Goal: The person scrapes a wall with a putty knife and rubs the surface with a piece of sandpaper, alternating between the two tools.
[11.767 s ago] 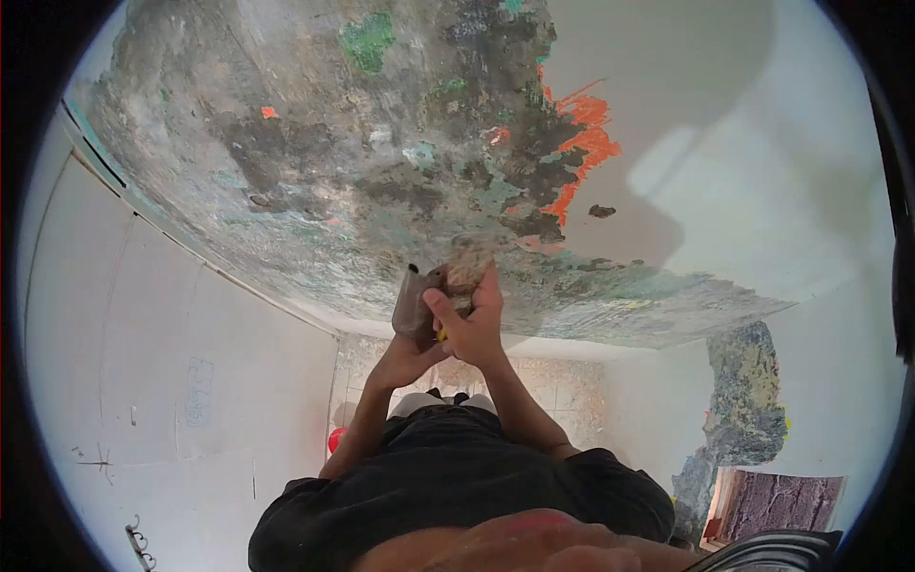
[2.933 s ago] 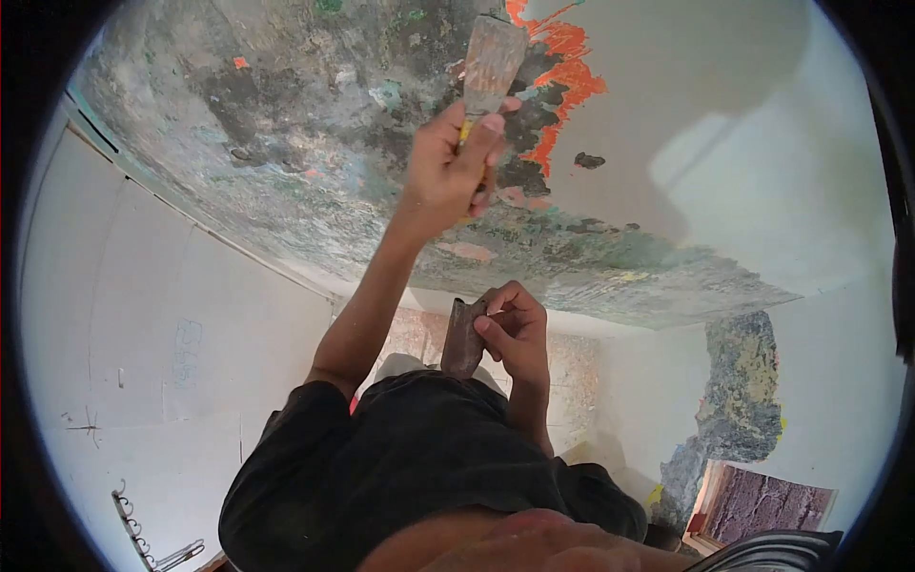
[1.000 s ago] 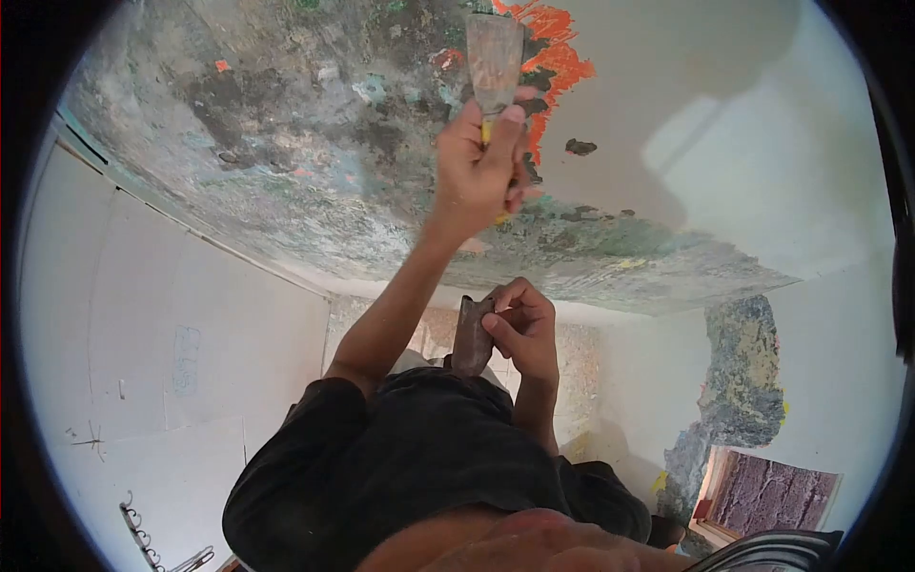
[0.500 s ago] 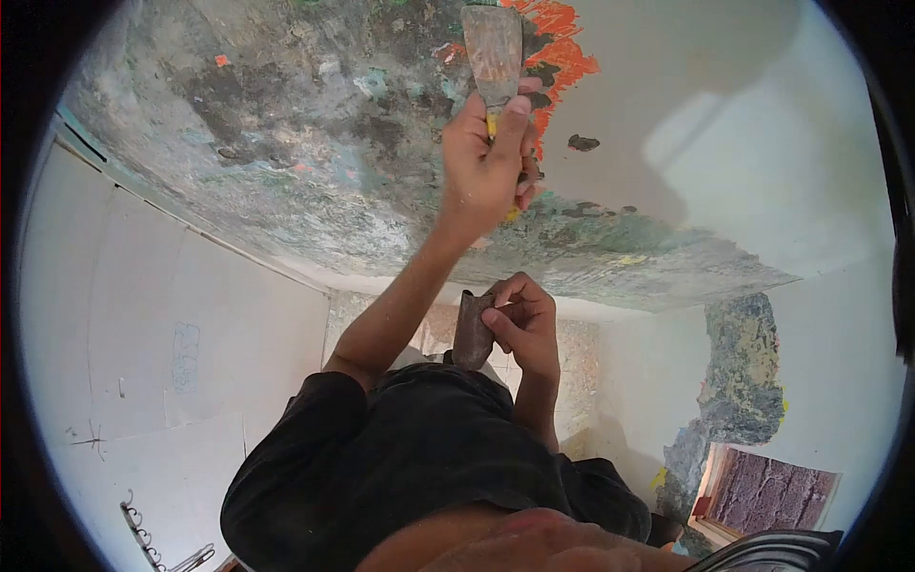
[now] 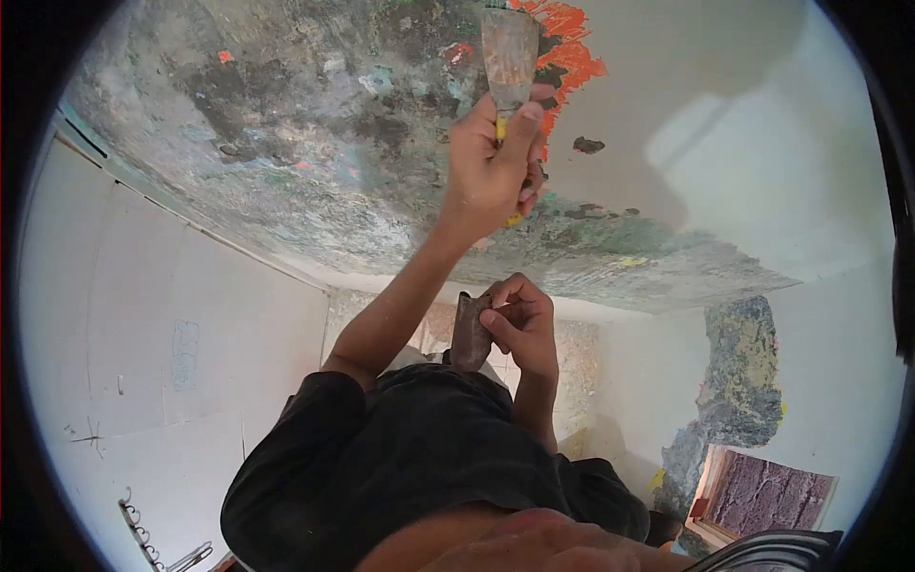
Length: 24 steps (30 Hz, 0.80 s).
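My left hand (image 5: 491, 172) is raised to the wall and closed around the handle of a putty knife (image 5: 509, 57). Its wide, worn blade points up and lies over the scraped wall, beside a jagged orange patch (image 5: 570, 57). A bit of yellow handle shows between my fingers. Lower down, in front of my dark shirt, my right hand (image 5: 522, 319) pinches a curled brown sheet of sandpaper (image 5: 471, 334) by its edge, thumb on the near face.
The wall (image 5: 315, 143) ahead is mottled grey and green on the left, with smooth pale paint (image 5: 724, 95) on the right. A white panel (image 5: 152, 305) stands at left, metal hooks (image 5: 141, 529) below. At lower right is a framed opening (image 5: 767, 491) showing rough brick.
My left hand and the putty knife have shifted slightly right and down along the wall. My right hand and the sandpaper have barely moved.
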Each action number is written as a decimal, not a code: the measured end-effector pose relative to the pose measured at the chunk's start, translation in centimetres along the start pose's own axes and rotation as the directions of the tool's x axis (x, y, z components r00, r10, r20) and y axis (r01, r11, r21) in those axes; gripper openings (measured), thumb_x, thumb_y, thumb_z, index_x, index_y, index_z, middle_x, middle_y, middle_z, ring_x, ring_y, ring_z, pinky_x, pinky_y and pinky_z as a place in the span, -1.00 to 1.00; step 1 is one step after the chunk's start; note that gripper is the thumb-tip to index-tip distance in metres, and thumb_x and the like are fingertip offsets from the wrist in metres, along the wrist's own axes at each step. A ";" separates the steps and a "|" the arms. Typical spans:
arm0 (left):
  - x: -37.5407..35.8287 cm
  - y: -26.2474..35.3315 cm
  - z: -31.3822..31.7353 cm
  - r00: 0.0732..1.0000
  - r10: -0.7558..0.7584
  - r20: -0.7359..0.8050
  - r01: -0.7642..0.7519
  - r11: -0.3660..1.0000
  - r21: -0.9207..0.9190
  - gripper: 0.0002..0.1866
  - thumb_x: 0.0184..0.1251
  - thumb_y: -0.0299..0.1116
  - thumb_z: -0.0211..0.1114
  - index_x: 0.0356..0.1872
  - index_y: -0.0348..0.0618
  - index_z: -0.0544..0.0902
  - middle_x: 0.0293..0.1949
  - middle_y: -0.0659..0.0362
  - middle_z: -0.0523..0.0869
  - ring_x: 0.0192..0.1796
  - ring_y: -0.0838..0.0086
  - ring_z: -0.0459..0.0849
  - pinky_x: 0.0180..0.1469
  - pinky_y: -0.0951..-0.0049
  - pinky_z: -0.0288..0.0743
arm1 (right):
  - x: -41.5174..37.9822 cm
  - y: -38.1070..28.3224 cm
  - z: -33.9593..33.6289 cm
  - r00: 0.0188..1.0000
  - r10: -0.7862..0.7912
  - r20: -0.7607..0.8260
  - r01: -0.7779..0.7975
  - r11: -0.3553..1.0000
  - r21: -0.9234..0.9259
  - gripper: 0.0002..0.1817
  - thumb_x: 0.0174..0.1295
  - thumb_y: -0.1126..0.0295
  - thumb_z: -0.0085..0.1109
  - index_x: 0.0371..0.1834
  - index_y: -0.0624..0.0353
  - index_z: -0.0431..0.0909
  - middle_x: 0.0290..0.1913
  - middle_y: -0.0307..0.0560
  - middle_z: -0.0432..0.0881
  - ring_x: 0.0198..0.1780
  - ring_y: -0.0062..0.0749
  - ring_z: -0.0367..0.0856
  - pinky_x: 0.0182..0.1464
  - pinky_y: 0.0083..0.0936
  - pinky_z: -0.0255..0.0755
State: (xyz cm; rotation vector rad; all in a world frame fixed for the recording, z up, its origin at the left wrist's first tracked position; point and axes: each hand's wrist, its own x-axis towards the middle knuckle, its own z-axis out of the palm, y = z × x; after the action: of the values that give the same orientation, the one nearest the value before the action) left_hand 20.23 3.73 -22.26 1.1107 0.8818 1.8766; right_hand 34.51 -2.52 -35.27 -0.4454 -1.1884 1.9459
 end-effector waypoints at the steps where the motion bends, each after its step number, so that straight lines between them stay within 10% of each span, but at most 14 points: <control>1: 0.1 -0.4 -0.4 1.000 0.012 0.005 -0.012 1.000 0.021 -0.69 0.55 -0.23 0.09 0.08 -0.26 0.53 -0.58 0.32 0.41 -0.76 0.72 0.36 -0.78 0.62 0.19 | 0.1 -0.1 -0.1 1.000 -0.004 0.013 0.004 1.000 0.007 -0.78 0.20 0.63 0.26 -0.27 0.17 0.38 -0.31 -0.18 0.58 -0.60 -0.82 0.35 -0.66 -0.80 0.17; 24: 1.1 -0.8 2.0 0.999 0.038 -0.005 -0.038 0.991 -0.132 -0.68 0.56 -0.22 0.06 0.09 -0.27 0.52 -0.55 0.31 0.40 -0.76 0.70 0.37 -0.77 0.60 0.22 | -0.5 -0.7 -0.9 1.000 -0.018 -0.018 0.018 1.000 0.007 -0.78 0.20 0.66 0.25 -0.27 0.17 0.39 -0.29 -0.21 0.58 -0.55 -0.82 0.42 -0.63 -0.81 0.21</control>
State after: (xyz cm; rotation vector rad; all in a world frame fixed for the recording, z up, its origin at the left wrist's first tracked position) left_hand 21.86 5.42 -21.76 1.0509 0.7312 1.9386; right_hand 35.70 -2.17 -35.22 -0.4463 -1.1701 1.9257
